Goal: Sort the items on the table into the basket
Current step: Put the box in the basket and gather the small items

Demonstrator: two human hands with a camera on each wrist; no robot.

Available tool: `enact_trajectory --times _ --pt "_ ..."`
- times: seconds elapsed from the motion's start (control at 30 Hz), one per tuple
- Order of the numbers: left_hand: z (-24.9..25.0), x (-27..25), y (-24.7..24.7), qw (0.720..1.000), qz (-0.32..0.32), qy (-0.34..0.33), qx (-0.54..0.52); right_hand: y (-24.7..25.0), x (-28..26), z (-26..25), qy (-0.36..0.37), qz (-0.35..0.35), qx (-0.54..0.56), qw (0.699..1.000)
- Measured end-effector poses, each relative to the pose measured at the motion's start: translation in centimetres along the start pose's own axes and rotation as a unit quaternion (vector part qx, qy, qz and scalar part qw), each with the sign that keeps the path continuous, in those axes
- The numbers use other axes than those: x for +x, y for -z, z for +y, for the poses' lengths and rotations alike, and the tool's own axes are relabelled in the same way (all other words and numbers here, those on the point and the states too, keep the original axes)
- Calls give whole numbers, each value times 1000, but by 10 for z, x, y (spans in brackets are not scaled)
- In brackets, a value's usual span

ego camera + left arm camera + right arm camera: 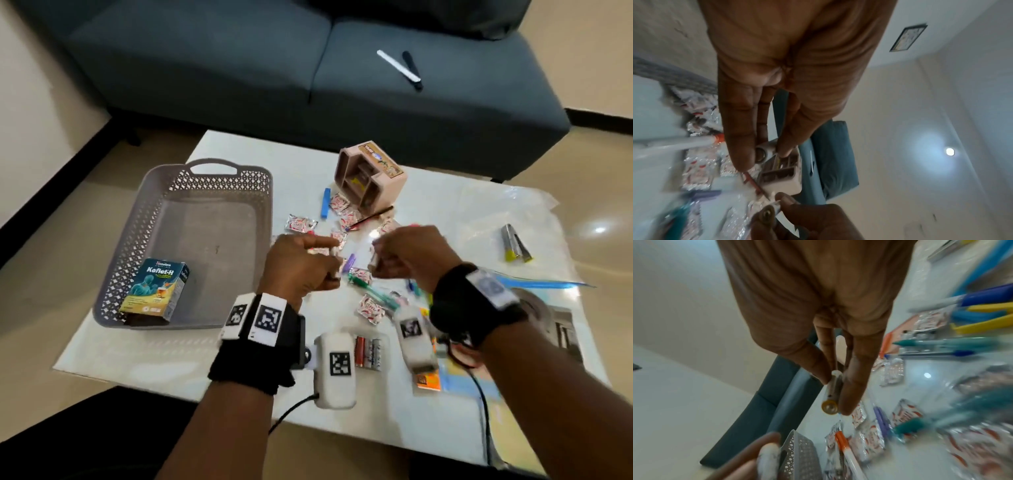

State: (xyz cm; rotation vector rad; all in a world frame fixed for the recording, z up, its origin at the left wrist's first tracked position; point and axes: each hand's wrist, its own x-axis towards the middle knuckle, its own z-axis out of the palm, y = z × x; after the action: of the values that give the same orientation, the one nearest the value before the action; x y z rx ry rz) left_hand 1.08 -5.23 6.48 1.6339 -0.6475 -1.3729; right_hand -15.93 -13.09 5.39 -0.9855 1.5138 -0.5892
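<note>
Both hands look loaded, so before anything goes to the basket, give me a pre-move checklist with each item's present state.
1. Left hand holds the white battery securely: ok, pinched between fingers and thumb.
2. Right hand holds the yellow-tipped battery securely: ok, pinched the same way.
3. Basket has free floor: ok, only the Koflet-H box lies in its near corner.
4. Basket within easy reach: ok, it sits just left of the left hand.
5. Both held items are the same kind: cannot tell, too blurred.
6. Table sorted: not ok, sachets and pens lie loose.
</note>
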Motion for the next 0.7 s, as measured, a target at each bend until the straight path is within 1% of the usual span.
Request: enact_trajectory --times 0.07,0.1,0.13,0.17,0.23,0.3,0.4,0.53,0.6,0.7 --pt "-17 -7 -9 997 -28 13 64 12 -33 19 -30 -32 23 999" --pt "-29 -9 -13 994 -28 15 109 16 -44 33 -48 -46 27 997" --pt "-39 -11 -17 988 -24 13 153 20 -54 43 -61 -43 12 997" --pt "-50 -12 -20 982 -16 19 188 20 -59 54 -62 -30 -14 998" --pt "-68 -12 -30 972 -6 33 231 18 -65 71 -35 10 -137 990" --pt "-82 -11 -39 957 4 33 289 10 -68 81 0 29 -250 968" --pt "-97 -7 -51 937 25 14 349 -2 -72 85 50 49 -333 940" --pt "-111 -1 -59 919 46 -4 391 -17 -70 93 88 54 -467 878" --pt "-114 1 -60 915 41 -9 401 -22 -67 97 103 59 -489 864" --pt "-112 1 -59 912 25 -11 409 -25 -68 97 104 52 -497 860"
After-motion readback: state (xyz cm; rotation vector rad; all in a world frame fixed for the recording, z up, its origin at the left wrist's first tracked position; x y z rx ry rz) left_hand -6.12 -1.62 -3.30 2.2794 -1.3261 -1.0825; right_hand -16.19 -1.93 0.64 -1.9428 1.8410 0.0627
